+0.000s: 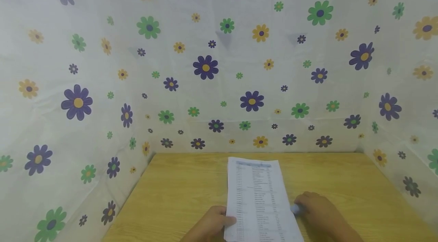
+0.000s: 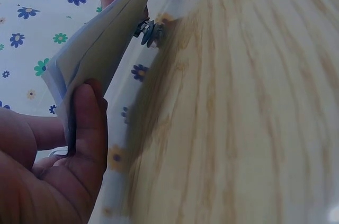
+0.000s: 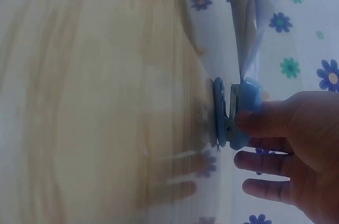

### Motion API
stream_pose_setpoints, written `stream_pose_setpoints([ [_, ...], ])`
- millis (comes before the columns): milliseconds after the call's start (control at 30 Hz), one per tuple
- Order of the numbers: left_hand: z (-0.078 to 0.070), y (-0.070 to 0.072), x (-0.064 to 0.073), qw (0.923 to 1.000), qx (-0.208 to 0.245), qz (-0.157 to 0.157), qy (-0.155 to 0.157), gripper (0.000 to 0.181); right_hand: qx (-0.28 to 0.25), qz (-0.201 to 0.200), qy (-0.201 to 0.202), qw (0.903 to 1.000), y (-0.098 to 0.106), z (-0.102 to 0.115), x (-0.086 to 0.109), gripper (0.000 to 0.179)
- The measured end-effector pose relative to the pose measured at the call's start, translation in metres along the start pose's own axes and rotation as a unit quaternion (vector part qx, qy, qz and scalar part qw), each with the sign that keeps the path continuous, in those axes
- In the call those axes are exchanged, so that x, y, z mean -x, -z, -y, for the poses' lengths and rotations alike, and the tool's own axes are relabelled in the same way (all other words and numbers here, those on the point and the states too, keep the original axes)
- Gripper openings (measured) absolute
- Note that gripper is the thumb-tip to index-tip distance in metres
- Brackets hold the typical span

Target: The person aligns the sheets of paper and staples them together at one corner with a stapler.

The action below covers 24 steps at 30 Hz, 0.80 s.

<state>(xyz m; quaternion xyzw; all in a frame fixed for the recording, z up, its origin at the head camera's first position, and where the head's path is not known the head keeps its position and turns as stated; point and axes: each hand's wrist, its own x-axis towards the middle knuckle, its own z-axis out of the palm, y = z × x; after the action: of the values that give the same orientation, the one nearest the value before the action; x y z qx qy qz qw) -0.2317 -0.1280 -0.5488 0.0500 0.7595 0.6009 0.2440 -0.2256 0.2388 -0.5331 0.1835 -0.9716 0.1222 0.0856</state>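
A thin stack of printed paper sheets [image 1: 254, 200] is held above the table by my left hand [image 1: 211, 222]. The left thumb lies on the printed face, and the left wrist view shows fingers [image 2: 90, 115] bent behind the sheets. My right hand [image 1: 321, 210] pinches a small light-blue stapler [image 3: 248, 110] at the right edge of the stack. Thumb and forefinger grip it while the other fingers stick out. In the right wrist view the stapler's mouth gapes beside the paper edge; whether any sheet sits inside it I cannot tell.
The wooden table [image 1: 178, 185] lies under both hands. Around its back and sides hangs a white sheet [image 1: 205, 97] with purple, green and yellow flowers.
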Motion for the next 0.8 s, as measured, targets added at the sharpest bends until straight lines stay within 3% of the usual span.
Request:
stream_pose_setpoints([
  [333,0.001,0.0,0.003,0.9997,-0.001,-0.019,0.017,0.023,-0.021,0.007,-0.062,0.9978,-0.004,0.012,-0.005,0.015],
  [567,0.001,-0.008,-0.001,0.9991,-0.016,-0.037,0.014,0.022,-0.027,0.012,-0.056,0.998,-0.004,0.018,-0.007,0.012],
  [800,-0.002,-0.014,-0.007,0.9966,-0.025,-0.079,0.008,0.025,-0.016,0.017,-0.059,0.998,-0.006,0.02,-0.006,0.015],
])
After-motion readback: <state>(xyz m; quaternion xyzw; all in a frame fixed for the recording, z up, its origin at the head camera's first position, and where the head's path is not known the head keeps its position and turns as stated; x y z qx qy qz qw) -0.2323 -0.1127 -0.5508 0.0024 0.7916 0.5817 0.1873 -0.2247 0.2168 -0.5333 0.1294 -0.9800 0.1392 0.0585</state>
